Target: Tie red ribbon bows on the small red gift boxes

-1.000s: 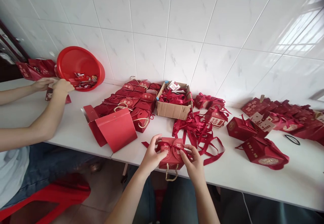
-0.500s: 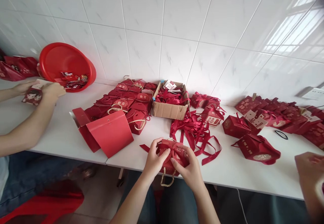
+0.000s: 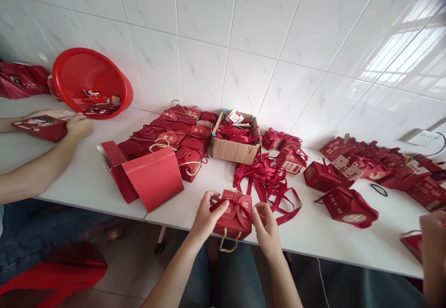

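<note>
A small red gift box (image 3: 234, 215) with a rope handle and a red ribbon across its top sits at the near edge of the white table (image 3: 313, 233). My left hand (image 3: 206, 215) pinches the ribbon at the box's left side. My right hand (image 3: 265, 224) pinches the ribbon at the box's right side. The rope handle hangs over the table edge. A heap of loose red ribbons (image 3: 268, 178) lies just behind the box.
Finished red boxes (image 3: 174, 136) stand in rows left of a cardboard box (image 3: 235, 147) of ribbons. A larger open red box (image 3: 146, 175) lies left. More red boxes (image 3: 376, 166) fill the right. One person's hands (image 3: 75, 124) hold a red packet by a red basin (image 3: 88, 82); another person's hand (image 3: 432, 247) shows at far right.
My hands have moved apart to the two sides of the box, drawing the ribbon out. The person at left has lowered the red packet to the table.
</note>
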`<state>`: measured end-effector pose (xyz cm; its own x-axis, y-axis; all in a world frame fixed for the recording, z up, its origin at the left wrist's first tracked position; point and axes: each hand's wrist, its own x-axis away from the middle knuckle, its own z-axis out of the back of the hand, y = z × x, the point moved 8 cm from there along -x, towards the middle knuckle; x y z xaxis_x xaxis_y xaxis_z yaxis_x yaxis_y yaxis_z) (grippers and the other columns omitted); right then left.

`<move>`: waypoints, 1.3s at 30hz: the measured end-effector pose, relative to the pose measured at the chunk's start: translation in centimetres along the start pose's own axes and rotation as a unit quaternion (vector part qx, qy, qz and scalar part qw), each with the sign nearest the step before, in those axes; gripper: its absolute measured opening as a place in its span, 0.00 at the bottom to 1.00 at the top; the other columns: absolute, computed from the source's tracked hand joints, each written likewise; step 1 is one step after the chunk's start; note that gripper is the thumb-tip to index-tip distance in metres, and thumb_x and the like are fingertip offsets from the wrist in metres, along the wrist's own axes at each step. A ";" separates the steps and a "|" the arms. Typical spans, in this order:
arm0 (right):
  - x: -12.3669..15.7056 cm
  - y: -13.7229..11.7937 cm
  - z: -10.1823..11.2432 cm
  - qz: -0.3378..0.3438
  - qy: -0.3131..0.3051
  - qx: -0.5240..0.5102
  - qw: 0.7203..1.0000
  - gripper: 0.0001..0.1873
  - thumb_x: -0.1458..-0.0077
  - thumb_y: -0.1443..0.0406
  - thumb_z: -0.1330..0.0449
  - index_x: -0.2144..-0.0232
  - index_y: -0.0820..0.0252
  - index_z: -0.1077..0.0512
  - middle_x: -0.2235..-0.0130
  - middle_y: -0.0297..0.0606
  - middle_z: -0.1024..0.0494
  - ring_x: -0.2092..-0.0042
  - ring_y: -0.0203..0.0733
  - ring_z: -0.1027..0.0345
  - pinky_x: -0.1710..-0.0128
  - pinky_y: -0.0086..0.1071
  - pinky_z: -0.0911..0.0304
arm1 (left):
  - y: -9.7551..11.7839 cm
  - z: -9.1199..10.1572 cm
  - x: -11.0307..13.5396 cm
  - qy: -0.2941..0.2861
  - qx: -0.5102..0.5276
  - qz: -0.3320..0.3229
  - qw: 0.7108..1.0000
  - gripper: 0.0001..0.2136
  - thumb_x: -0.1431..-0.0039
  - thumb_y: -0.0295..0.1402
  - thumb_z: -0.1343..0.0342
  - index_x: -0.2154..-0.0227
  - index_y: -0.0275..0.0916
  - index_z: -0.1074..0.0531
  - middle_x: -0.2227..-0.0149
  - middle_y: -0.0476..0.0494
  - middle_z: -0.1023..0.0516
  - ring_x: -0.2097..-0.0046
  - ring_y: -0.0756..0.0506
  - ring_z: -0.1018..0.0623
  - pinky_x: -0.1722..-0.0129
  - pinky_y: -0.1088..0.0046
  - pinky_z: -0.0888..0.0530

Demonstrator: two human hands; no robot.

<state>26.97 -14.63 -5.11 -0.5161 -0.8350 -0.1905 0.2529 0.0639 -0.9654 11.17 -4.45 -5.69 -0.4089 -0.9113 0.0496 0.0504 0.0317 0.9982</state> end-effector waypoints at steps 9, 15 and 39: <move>0.3 1.6 -0.6 -0.047 -0.110 -0.039 0.992 0.21 0.45 0.54 0.43 0.80 0.58 0.46 0.78 0.27 0.47 0.75 0.31 0.56 0.76 0.27 0.55 | 0.3 -0.6 1.1 -0.040 -0.033 -0.006 0.999 0.18 0.50 0.42 0.43 0.79 0.40 0.48 0.78 0.56 0.46 0.74 0.52 0.41 0.74 0.78 0.41; 0.4 1.3 -1.0 -0.072 -0.138 -0.083 0.984 0.21 0.47 0.54 0.41 0.78 0.58 0.47 0.77 0.28 0.46 0.74 0.32 0.55 0.75 0.26 0.53 | -0.1 -0.9 1.4 -0.028 0.023 0.023 0.999 0.20 0.51 0.42 0.41 0.79 0.40 0.49 0.79 0.56 0.45 0.75 0.53 0.42 0.74 0.79 0.41; -0.9 -2.0 2.7 0.099 -0.221 0.091 0.966 0.09 0.46 0.64 0.45 0.76 0.58 0.39 0.72 0.34 0.36 0.73 0.36 0.45 0.73 0.30 0.46 | -0.9 2.3 -0.7 -0.216 -0.100 0.122 0.963 0.15 0.51 0.45 0.43 0.70 0.36 0.25 0.81 0.51 0.32 0.80 0.53 0.40 0.80 0.78 0.48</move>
<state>29.09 -15.47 -2.52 -0.0535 -0.9707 -0.2343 0.4706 0.1824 -0.8633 9.31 -2.89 -6.53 -0.7020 -0.6287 0.3346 0.3498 0.1049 0.9309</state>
